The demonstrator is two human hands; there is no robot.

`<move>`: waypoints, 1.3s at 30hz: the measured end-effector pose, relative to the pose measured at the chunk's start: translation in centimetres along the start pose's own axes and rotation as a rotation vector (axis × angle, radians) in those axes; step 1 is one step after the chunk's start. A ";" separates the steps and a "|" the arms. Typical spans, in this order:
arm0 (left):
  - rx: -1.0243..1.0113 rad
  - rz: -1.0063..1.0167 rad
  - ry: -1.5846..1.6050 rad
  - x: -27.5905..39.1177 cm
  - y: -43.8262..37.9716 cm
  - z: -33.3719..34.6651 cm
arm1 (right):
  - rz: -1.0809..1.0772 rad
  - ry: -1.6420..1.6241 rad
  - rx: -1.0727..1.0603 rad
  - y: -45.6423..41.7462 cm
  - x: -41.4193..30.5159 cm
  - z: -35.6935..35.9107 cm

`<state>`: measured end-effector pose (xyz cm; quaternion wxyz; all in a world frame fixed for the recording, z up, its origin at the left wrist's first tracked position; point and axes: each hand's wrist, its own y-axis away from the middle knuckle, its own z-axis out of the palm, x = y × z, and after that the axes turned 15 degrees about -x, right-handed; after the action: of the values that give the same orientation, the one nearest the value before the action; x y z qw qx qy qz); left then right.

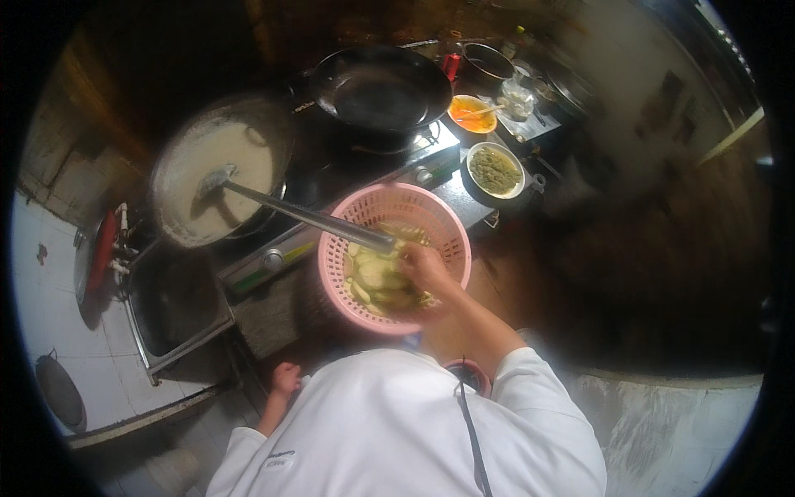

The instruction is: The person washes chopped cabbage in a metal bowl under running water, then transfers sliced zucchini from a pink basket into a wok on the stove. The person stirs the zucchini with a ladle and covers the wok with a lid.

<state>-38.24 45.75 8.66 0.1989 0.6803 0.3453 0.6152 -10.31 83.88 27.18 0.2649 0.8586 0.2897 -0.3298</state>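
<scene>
My right hand (425, 267) reaches over a pink perforated plastic basket (456, 230) that holds pale green vegetable slices (379, 273). Its fingers are bent beside the end of a long metal handle; whether they grip the handle or slices cannot be told. This handle belongs to a metal ladle or spatula (292, 211), whose head lies in a wok (168, 211) of whitish, cloudy liquid (245, 149) on the left of the stove. At lower left, beside my white shirt, hangs my left hand (286, 378) with curled fingers, nothing clearly visible in it.
A large dark wok (379, 90) stands on the stove (422, 177). To its right are a bowl of orange-red liquid (472, 115), a bowl of chopped green food (495, 171) and a pot (487, 61). A metal sink (180, 304) is at left, near a red-and-grey round object (102, 255).
</scene>
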 end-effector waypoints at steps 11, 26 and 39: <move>-0.078 -0.006 0.147 -2.3 -1.4 -0.5 | -0.005 -0.055 0.011 0.6 -0.3 -0.2; -0.034 0.004 0.046 -0.1 -0.5 -0.4 | -0.056 0.002 0.067 0.9 -0.3 -0.1; -0.006 -0.032 0.049 1.6 0.1 -0.2 | -0.052 0.014 0.050 1.3 -0.8 -0.2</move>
<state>-38.44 46.85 9.88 0.2021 0.6588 0.3592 0.6293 -9.85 82.82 28.24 0.2327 0.8593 0.3057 -0.3377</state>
